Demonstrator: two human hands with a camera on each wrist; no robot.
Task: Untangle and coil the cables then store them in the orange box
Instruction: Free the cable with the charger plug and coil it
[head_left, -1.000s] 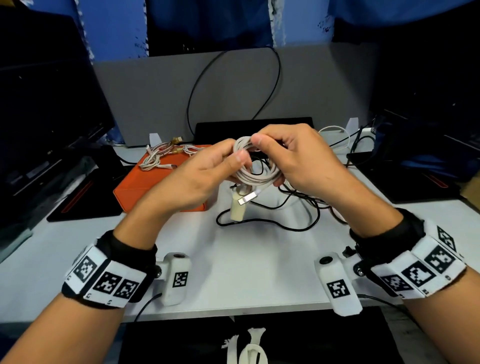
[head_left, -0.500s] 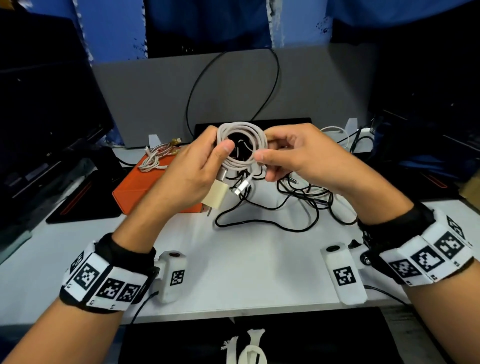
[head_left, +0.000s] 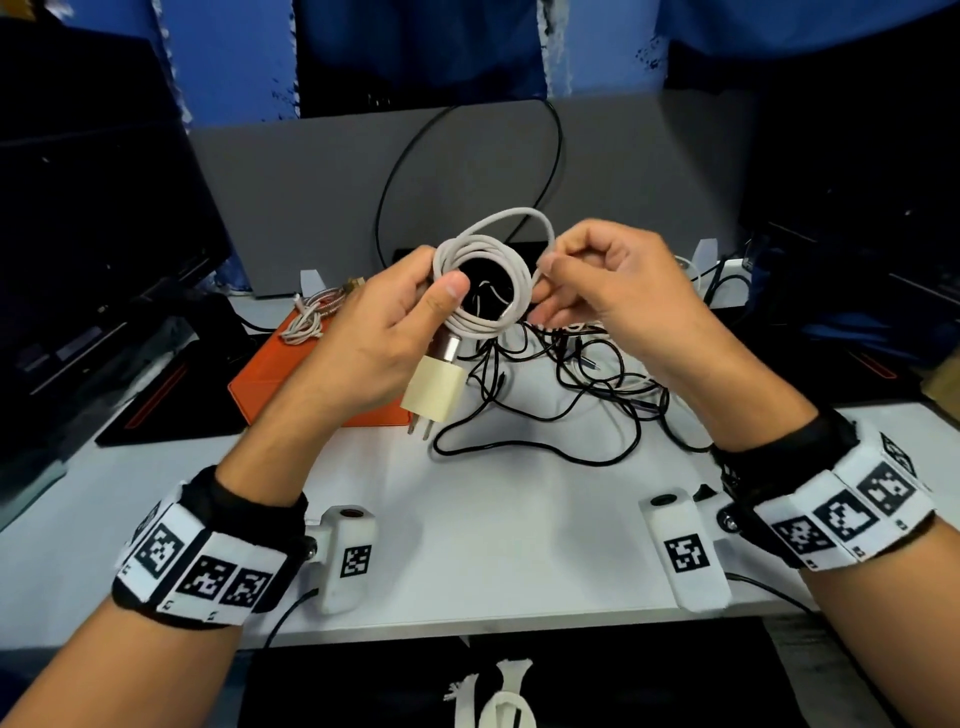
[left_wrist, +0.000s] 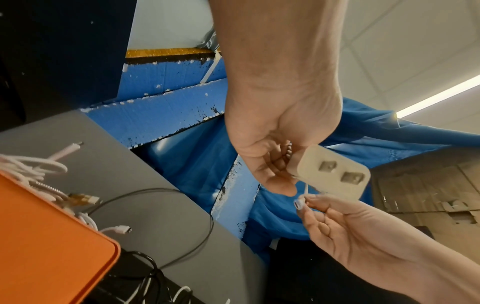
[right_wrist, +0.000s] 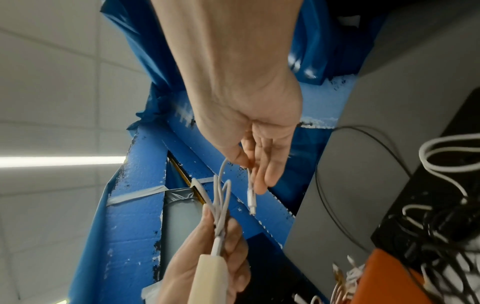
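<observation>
A white cable (head_left: 483, 270) wound into a coil is held up above the desk between both hands. My left hand (head_left: 395, 332) grips the coil's left side, thumb pressed on the strands, and a cream plug adapter (head_left: 434, 392) hangs below it. My right hand (head_left: 587, 286) pinches the coil's right side, and the cable's free connector end (right_wrist: 251, 198) hangs from its fingers. The orange box (head_left: 291, 379) lies flat behind my left hand, with a coiled pale cable (head_left: 311, 317) on its far end. A tangle of black cables (head_left: 571, 395) lies on the desk under my right hand.
A white desk (head_left: 498, 525) carries two white tagged blocks (head_left: 348, 556) (head_left: 691, 556) near its front edge. A grey partition (head_left: 623, 171) stands at the back with a black cable loop on it. Dark monitors flank both sides.
Both hands have lifted the white coil higher and turned it upright to face me. The plug adapter now hangs free below my left hand, and one loop stands wider at the top.
</observation>
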